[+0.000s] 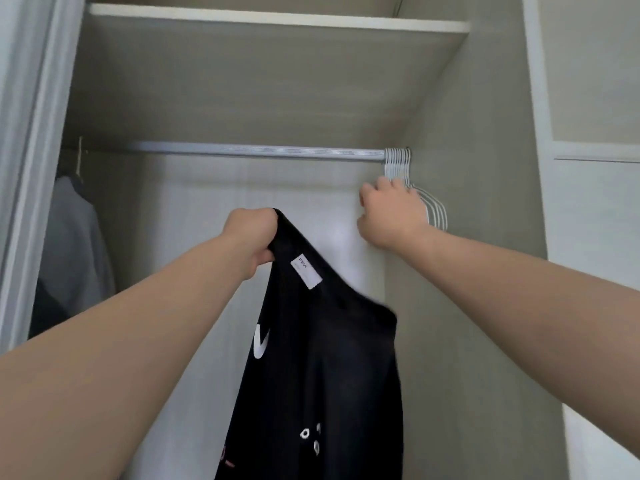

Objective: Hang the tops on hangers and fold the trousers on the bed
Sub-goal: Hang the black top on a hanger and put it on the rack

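An open wardrobe [467, 237], seen from just in front, with two bare arms reaching up into it. The left hand [251, 237] is raised at the centre, its fingers [258, 216] closed tightly round the top edge of a black top [322, 375]. The top hangs straight down from that fist, in the air below the rail [259, 152] and not on it. A white label [306, 270] shows just below the grip, and white print marks the cloth lower down.

The right hand [391, 213] is up at the right end of the rail, curled against a bunch of white hangers [437, 213] hooked there. Its fingertips are hidden, so I cannot tell whether it holds one. The top and the hangers are apart.

A grey garment [76, 244] hangs at the far left. A shelf [277, 19] runs above.
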A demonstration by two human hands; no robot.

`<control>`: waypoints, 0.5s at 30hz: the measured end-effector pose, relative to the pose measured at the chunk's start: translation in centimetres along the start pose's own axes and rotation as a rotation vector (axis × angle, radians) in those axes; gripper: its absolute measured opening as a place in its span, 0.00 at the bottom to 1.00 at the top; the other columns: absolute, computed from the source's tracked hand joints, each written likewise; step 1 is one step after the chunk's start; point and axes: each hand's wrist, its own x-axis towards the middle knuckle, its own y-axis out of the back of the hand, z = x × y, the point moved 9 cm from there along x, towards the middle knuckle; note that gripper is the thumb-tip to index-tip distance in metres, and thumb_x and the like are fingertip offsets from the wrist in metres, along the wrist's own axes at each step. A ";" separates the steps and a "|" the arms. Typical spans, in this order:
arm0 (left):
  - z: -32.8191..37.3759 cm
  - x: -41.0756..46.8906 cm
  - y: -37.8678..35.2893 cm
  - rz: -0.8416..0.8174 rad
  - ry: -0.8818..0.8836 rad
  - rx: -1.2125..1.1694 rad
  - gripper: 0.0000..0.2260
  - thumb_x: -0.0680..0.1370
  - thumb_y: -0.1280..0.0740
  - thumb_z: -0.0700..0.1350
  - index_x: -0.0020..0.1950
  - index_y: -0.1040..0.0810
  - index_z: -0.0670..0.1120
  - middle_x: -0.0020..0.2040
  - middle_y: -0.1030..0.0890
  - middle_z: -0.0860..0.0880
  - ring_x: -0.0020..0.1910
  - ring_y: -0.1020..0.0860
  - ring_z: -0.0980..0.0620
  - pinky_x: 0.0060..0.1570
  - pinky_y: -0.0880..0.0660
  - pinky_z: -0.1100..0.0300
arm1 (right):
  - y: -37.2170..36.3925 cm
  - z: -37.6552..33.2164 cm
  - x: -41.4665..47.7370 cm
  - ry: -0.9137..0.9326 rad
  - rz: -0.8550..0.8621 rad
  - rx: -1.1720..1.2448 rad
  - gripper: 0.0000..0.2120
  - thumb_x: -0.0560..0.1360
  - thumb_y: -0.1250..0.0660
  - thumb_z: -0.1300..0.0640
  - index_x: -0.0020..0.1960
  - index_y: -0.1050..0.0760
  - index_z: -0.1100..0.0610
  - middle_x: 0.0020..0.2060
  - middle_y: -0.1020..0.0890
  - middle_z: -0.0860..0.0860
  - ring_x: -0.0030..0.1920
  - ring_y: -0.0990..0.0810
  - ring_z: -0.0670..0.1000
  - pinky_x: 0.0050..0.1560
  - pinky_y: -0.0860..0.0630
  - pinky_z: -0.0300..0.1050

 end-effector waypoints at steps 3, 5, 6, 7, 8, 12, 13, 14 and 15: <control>0.1 1.0 -0.9 0.011 -0.010 0.006 0.04 0.78 0.40 0.34 0.49 0.26 0.39 0.48 0.18 0.39 0.44 0.17 0.40 0.37 0.18 0.52 | -1.0 1.5 3.1 -0.062 0.013 -0.188 0.20 0.77 0.38 0.54 0.67 0.32 0.56 0.66 0.30 0.60 0.68 0.34 0.61 0.63 0.35 0.55; 0.2 1.4 -1.4 0.013 -0.016 0.038 0.05 0.79 0.40 0.34 0.51 0.26 0.39 0.49 0.18 0.38 0.44 0.16 0.40 0.36 0.18 0.52 | -1.9 2.5 4.6 -0.090 0.031 -0.304 0.19 0.77 0.40 0.56 0.67 0.31 0.55 0.65 0.30 0.59 0.66 0.33 0.60 0.62 0.36 0.54; 0.2 1.6 -1.6 0.012 -0.022 0.054 0.06 0.79 0.40 0.35 0.52 0.25 0.38 0.49 0.18 0.38 0.44 0.16 0.40 0.36 0.18 0.53 | -2.3 2.9 5.2 -0.095 0.042 -0.359 0.19 0.77 0.41 0.57 0.67 0.31 0.55 0.64 0.29 0.58 0.65 0.33 0.60 0.62 0.36 0.53; 0.3 1.8 -1.7 0.012 -0.031 0.068 0.07 0.79 0.40 0.35 0.54 0.25 0.38 0.49 0.18 0.38 0.44 0.16 0.40 0.34 0.18 0.54 | -2.7 3.4 5.6 -0.100 0.051 -0.398 0.19 0.77 0.41 0.58 0.67 0.30 0.54 0.64 0.29 0.58 0.65 0.32 0.60 0.61 0.36 0.52; 0.5 2.0 -1.8 0.013 -0.042 0.079 0.07 0.79 0.40 0.35 0.54 0.25 0.37 0.48 0.18 0.39 0.42 0.17 0.41 0.32 0.18 0.55 | -3.2 3.9 5.9 -0.105 0.055 -0.421 0.19 0.77 0.41 0.58 0.68 0.30 0.54 0.64 0.29 0.58 0.65 0.32 0.60 0.61 0.36 0.52; 1.2 2.8 -1.5 0.029 -0.071 0.107 0.06 0.79 0.41 0.35 0.50 0.25 0.38 0.46 0.18 0.39 0.38 0.17 0.41 0.30 0.19 0.56 | -4.7 6.1 7.1 -0.132 0.039 -0.419 0.19 0.78 0.42 0.63 0.68 0.28 0.56 0.65 0.27 0.58 0.65 0.29 0.61 0.60 0.33 0.51; 1.3 2.9 -1.5 0.032 -0.074 0.111 0.07 0.79 0.41 0.36 0.51 0.24 0.37 0.48 0.17 0.37 0.38 0.17 0.41 0.31 0.19 0.56 | -4.8 6.7 7.4 -0.142 0.037 -0.396 0.19 0.79 0.42 0.64 0.68 0.27 0.57 0.65 0.26 0.58 0.65 0.28 0.61 0.59 0.32 0.51; 1.3 3.1 -1.6 0.033 -0.077 0.113 0.08 0.79 0.41 0.36 0.53 0.24 0.36 0.50 0.16 0.36 0.39 0.16 0.40 0.31 0.18 0.55 | -4.7 7.2 7.6 -0.151 0.038 -0.369 0.19 0.79 0.42 0.65 0.68 0.27 0.58 0.65 0.26 0.59 0.65 0.27 0.62 0.60 0.31 0.51; 1.3 3.2 -1.6 0.035 -0.080 0.115 0.09 0.79 0.41 0.36 0.54 0.24 0.36 0.51 0.16 0.36 0.39 0.16 0.40 0.31 0.18 0.55 | -4.6 7.8 7.8 -0.157 0.038 -0.344 0.18 0.79 0.42 0.65 0.68 0.26 0.59 0.64 0.25 0.59 0.65 0.26 0.63 0.60 0.29 0.51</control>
